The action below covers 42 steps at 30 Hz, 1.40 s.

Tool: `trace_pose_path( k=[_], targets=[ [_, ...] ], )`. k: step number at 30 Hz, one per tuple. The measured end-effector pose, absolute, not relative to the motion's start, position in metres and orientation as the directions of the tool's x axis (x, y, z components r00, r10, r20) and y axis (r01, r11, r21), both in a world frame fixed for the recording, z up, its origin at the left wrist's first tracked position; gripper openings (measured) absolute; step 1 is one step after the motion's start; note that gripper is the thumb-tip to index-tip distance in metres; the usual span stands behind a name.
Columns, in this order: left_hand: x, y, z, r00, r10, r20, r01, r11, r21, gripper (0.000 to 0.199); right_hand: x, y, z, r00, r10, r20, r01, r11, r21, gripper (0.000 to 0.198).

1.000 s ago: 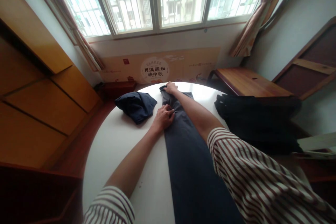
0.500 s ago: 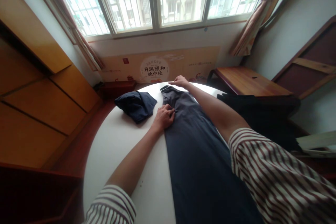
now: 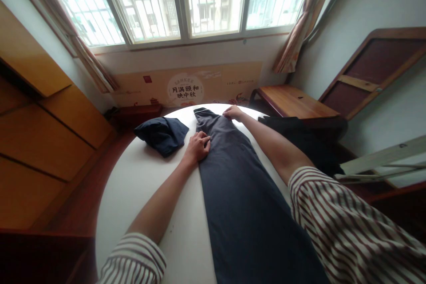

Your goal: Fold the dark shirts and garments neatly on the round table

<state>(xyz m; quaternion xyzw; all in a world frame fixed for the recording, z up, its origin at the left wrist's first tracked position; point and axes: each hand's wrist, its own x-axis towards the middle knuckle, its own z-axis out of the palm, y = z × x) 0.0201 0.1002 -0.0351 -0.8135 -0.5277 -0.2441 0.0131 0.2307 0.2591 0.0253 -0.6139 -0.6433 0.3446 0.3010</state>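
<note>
Long dark navy trousers [image 3: 239,186] lie lengthwise over the round white table [image 3: 133,195], their far end edged with a thin white line. My left hand [image 3: 198,145] rests at their left edge, fingers curled in and closed on the cloth. Farther off, my right hand [image 3: 233,113] pinches the right edge of the fabric near the far end. The cloth between both hands is slightly wrinkled. Left of my left hand, a crumpled dark blue cloth item [image 3: 163,135] sits on the table, touched by neither hand.
Beyond the table, a wooden desk [image 3: 296,102] stands at the right, with dark cloth [image 3: 299,135] in front of it. Yellow-brown cabinets [image 3: 40,142] line the left side. A printed banner [image 3: 213,82] runs below the barred windows [image 3: 213,4].
My right hand has come nearer and to the right, from above the far end onto the trousers' right edge. My left hand stays at the left edge. The camera view has shifted right.
</note>
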Motion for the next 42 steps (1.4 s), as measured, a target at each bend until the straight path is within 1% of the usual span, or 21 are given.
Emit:
trace_pose_path(
  k=[3,6,9,11,13,16,20,22,25,27,29,32,34,36,39,41,42],
  targets=[
    [0.02,0.098,-0.033,0.304,0.839,0.451,0.866,-0.441,0.236,0.03,0.233,0.248,0.03,-0.077,0.997,0.027,0.689,0.073,-0.721,0.015],
    [0.02,0.096,-0.031,0.248,0.832,0.496,0.882,-0.406,0.241,0.031,0.239,0.224,0.037,-0.121,0.991,0.06,0.77,0.132,-0.624,0.013],
    [0.02,0.094,-0.03,0.226,0.836,0.499,0.885,-0.391,0.255,0.029,0.252,0.191,0.038,-0.151,0.987,0.062,0.811,0.16,-0.563,0.016],
    [0.019,0.094,-0.03,0.228,0.837,0.497,0.882,-0.394,0.258,0.028,0.264,0.17,0.036,-0.138,0.99,0.034,0.829,0.134,-0.543,0.021],
    [0.019,0.094,-0.03,0.229,0.841,0.49,0.886,-0.389,0.252,0.027,0.276,0.152,0.033,-0.109,0.993,-0.039,0.835,0.07,-0.546,0.022],
    [0.018,0.094,-0.031,0.231,0.841,0.49,0.892,-0.384,0.239,0.026,0.29,0.134,0.032,-0.088,0.982,-0.165,0.797,-0.03,-0.603,0.023],
    [0.016,0.096,-0.032,0.226,0.826,0.517,0.889,-0.392,0.238,0.026,0.299,0.119,0.035,-0.07,0.972,-0.226,0.706,-0.112,-0.7,0.022],
    [0.015,0.097,-0.033,0.208,0.823,0.529,0.891,-0.383,0.245,0.026,0.301,0.112,0.037,-0.056,0.963,-0.264,0.683,-0.157,-0.714,0.025],
    [0.015,0.099,-0.035,0.181,0.818,0.545,0.886,-0.377,0.271,0.025,0.301,0.101,0.04,-0.055,0.933,-0.357,0.685,-0.225,-0.693,0.029],
    [0.015,0.099,-0.035,0.155,0.828,0.539,0.871,-0.372,0.321,0.025,0.297,0.091,0.042,-0.075,0.908,-0.413,0.683,-0.255,-0.684,0.026],
    [0.015,0.098,-0.034,0.124,0.848,0.515,0.852,-0.358,0.383,0.025,0.291,0.08,0.041,-0.1,0.893,-0.439,0.662,-0.269,-0.699,0.019],
    [0.015,0.096,-0.031,0.084,0.875,0.477,0.832,-0.325,0.449,0.023,0.285,0.057,0.038,-0.107,0.895,-0.433,0.625,-0.278,-0.729,0.011],
    [0.016,0.094,-0.027,0.046,0.89,0.454,0.822,-0.292,0.489,0.022,0.288,0.039,0.035,-0.095,0.899,-0.427,0.617,-0.283,-0.734,0.012],
    [0.016,0.089,-0.024,-0.026,0.906,0.423,0.803,-0.233,0.549,0.023,0.298,0.019,0.032,-0.096,0.9,-0.425,0.611,-0.284,-0.739,0.013],
    [0.013,0.071,-0.022,-0.165,0.924,0.344,0.745,-0.112,0.658,0.034,0.318,-0.011,0.03,-0.111,0.906,-0.409,0.599,-0.267,-0.755,0.013],
    [0.01,0.053,-0.023,-0.214,0.944,0.25,0.686,-0.037,0.727,0.043,0.329,-0.025,0.029,-0.103,0.932,-0.347,0.582,-0.227,-0.781,0.013],
    [0.009,0.043,-0.023,-0.219,0.956,0.197,0.656,-0.005,0.754,0.047,0.331,-0.029,0.028,-0.091,0.947,-0.307,0.546,-0.21,-0.811,0.013]
  ],
)
